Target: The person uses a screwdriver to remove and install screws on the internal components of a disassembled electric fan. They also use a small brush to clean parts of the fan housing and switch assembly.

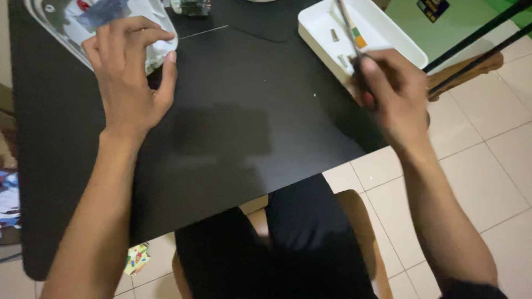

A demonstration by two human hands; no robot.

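screwdriver (350, 33) | gripped in right hand (390, 88) | over white tray (410, 47)

We seem to be in a home room: a matte black rectangular desk (238, 127) stands on pale square floor tiles (487, 166), with a wooden chair seat (360, 221) at six o'clock and a green mat (443, 27) at two o'clock.

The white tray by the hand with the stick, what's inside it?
Inside the white tray lie a few small grey bits and one piece coloured green and orange. The right hand holds a thin tool over it. The hand covers the tray's near corner, so anything there is hidden.
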